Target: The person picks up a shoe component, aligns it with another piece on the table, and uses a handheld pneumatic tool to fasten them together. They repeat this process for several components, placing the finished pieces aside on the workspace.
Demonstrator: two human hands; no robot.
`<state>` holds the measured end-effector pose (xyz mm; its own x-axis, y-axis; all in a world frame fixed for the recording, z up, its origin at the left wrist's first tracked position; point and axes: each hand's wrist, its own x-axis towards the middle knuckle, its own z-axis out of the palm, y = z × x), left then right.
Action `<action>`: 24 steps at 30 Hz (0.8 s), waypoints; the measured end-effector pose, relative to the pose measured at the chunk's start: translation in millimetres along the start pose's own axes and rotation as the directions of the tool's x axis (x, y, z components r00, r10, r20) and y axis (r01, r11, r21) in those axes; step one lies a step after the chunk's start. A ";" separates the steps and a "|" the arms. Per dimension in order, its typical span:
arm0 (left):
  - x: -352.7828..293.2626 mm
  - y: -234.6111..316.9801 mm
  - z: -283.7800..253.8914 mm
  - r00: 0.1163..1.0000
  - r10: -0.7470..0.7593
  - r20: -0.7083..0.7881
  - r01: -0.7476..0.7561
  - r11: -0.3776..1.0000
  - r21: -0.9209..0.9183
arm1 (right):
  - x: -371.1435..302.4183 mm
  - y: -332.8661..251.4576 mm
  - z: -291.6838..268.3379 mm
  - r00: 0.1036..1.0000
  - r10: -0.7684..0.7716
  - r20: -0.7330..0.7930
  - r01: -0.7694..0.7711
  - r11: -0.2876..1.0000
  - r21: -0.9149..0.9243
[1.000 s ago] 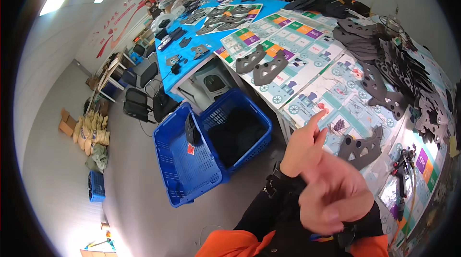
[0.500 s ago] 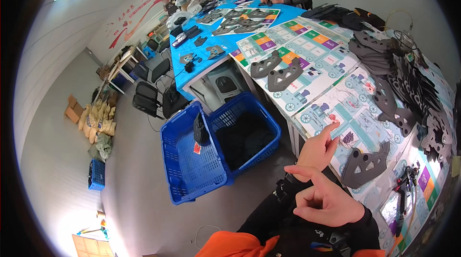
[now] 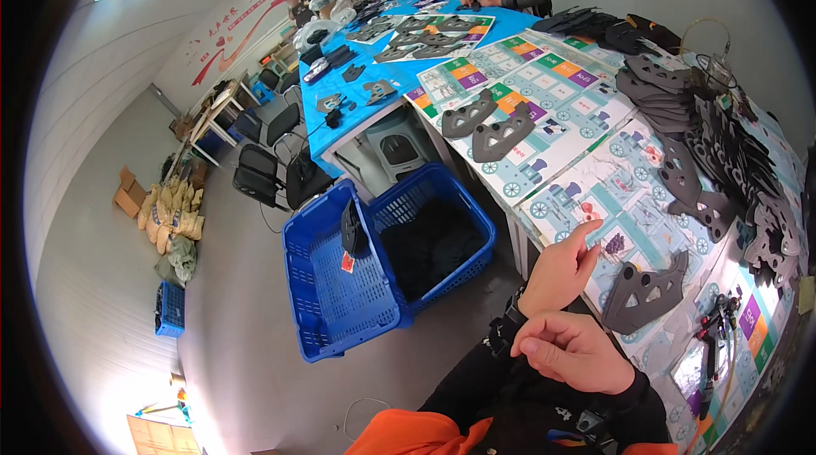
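Note:
My left hand (image 3: 557, 275) is held over the near edge of the table, index finger stretched out and nothing in its grasp. Just below it, my right hand (image 3: 578, 355) has its fingers curled in with the thumb against them, close to the left wrist; I see nothing in it. Whether the two touch, I cannot tell. A black strap (image 3: 510, 319) circles the left wrist. Nearest to both hands, a dark grey curved pad with cutouts (image 3: 637, 306) lies flat on the patterned table covering (image 3: 582, 175).
Two similar pads (image 3: 501, 136) lie farther up the table. Stacked grey pads (image 3: 739, 145) line its right side, above a black tool with red parts (image 3: 712, 344). Blue crates (image 3: 340, 319) stand at floor level on the left. Two people work at the far blue-covered table (image 3: 374, 73).
My right hand has drawn its extended index finger in and curled its fingers, shifting slightly left. The left hand stays nearly where it was. The pads have not moved.

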<state>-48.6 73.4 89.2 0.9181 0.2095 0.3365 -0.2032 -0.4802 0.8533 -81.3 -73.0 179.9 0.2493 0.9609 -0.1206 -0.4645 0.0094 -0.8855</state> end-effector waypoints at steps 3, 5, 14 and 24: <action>0.1 -1.2 -0.1 1.000 -0.007 0.002 0.007 1.000 0.000 | 4.2 5.0 -0.5 0.999 0.007 -0.045 -0.010 0.999 -0.049; 1.0 -3.1 2.3 1.000 -0.002 0.004 0.002 1.000 -0.006 | 6.2 9.0 -2.3 0.998 0.019 -0.058 -0.022 0.999 -0.040; 4.4 -9.3 13.0 0.999 0.011 -0.042 -0.012 1.000 -0.026 | 24.0 30.9 -10.4 0.970 -0.172 -0.169 0.085 0.901 -0.426; 22.5 -44.1 52.9 0.946 0.269 -0.179 -0.289 0.953 -0.096 | 47.5 51.9 -26.6 0.617 -0.784 0.065 0.232 0.102 -0.967</action>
<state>-0.9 54.2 38.1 0.7532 0.2215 0.6194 -0.4914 -0.4365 0.7536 -71.0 -34.2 116.3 0.4627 0.6040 0.6489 0.8322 -0.0437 -0.5527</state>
